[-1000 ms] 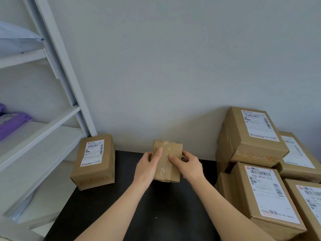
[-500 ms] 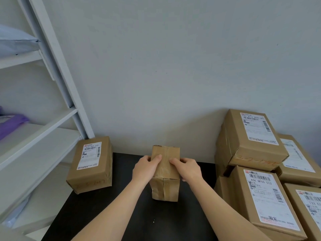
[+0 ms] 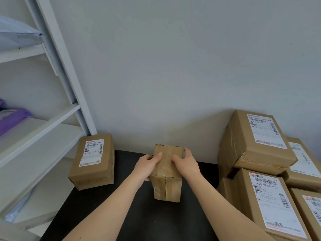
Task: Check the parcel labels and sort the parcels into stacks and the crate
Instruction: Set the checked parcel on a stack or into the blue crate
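shelf rack (image 3: 57,87): standing at the far left, its shelves running out of frame.
grey mailer (image 3: 15,37): lying on the upper shelf, only its right end showing.
purple packet (image 3: 12,119): lying on the middle shelf, cut off at the frame edge, print too blurred to read.
left box (image 3: 93,162): sitting at the tabletop's rear left, just beside the rack post, label facing up and reading "520 009 040"; the smaller print and the pen marks on its front are unreadable.
left hand (image 3: 147,166): gripping the small parcel's left side, thumb lying on the top face, fingers wrapping behind and hidden.
small parcel (image 3: 167,186): standing at the middle of the tabletop between both hands; only taped brown faces are showing, the others are turned away.
right hand (image 3: 186,164): clasping the parcel's right side, fingers (image 3: 186,151) curling over the far edge.
tabletop (image 3: 139,218): black, running out of frame at the bottom.
upper box (image 3: 257,141): resting on the right stack, label up, print mostly blurred.
lower box (image 3: 271,206): lying beneath it, label reading "436 QF06 012".
rear box (image 3: 302,162): sitting behind, cut off at the right edge.
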A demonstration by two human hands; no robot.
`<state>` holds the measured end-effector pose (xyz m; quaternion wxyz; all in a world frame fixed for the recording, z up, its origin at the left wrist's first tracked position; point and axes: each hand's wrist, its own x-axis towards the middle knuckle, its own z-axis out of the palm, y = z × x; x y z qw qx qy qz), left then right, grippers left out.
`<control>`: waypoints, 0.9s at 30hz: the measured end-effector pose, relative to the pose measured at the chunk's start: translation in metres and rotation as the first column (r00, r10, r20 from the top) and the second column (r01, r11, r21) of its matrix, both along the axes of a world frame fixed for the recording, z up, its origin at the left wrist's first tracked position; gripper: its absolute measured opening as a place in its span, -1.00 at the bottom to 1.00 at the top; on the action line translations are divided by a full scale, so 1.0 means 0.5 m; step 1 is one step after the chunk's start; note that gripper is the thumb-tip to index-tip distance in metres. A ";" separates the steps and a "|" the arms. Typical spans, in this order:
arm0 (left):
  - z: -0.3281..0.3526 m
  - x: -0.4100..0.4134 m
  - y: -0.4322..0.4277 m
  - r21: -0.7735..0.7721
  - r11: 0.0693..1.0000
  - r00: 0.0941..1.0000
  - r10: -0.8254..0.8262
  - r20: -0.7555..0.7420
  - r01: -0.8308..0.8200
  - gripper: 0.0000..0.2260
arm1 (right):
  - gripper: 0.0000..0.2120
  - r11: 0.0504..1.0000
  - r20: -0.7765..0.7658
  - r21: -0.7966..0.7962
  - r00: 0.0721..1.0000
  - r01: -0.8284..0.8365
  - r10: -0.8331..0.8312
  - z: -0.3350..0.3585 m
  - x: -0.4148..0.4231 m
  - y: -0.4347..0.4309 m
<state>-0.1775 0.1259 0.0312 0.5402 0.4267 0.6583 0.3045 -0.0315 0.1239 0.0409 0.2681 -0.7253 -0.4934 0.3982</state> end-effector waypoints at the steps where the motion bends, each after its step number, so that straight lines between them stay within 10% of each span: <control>1: 0.001 -0.003 -0.005 -0.016 1.000 0.998 0.023 0.062 -0.022 -0.62 | -0.33 1.000 0.039 0.020 0.999 -0.019 0.018 0.004 -0.004 0.003; 13: 0.003 -0.088 -0.020 0.051 0.987 0.988 0.149 0.026 -0.150 -0.62 | -0.12 0.974 0.571 -0.115 0.789 -0.193 0.224 0.052 -0.119 -0.002; 27: 0.076 -0.019 -0.064 0.110 0.859 0.859 0.476 0.189 -0.500 -0.34 | -0.25 0.885 -0.007 0.352 0.947 0.304 -0.322 0.155 -0.073 -0.089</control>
